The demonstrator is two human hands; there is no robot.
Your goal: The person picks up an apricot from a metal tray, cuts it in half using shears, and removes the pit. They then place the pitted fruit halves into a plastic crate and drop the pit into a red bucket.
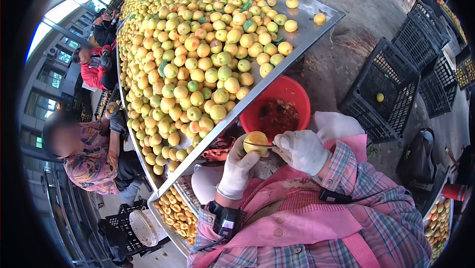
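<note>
My left hand [236, 169], in a white glove, is closed around a yellow apricot [256, 139]. In my white-gloved right hand [303, 153] is a thin knife [263, 145], its blade lying across the apricot. The knife's handle is mostly hidden by my fingers. Just beyond my hands stands a red basin [300, 95] with dark, wet scraps inside. A large pile of whole apricots [198, 60] covers the metal table [316, 33] ahead of me. Below my left hand, to the left, a tray holds halved apricots [174, 214].
Black plastic crates [368, 114] stand on the floor at the right, one with a single fruit inside. A co-worker in a patterned shirt [94, 166] sits along the table's left side, with others farther back. A white bucket [143, 228] is at the lower left.
</note>
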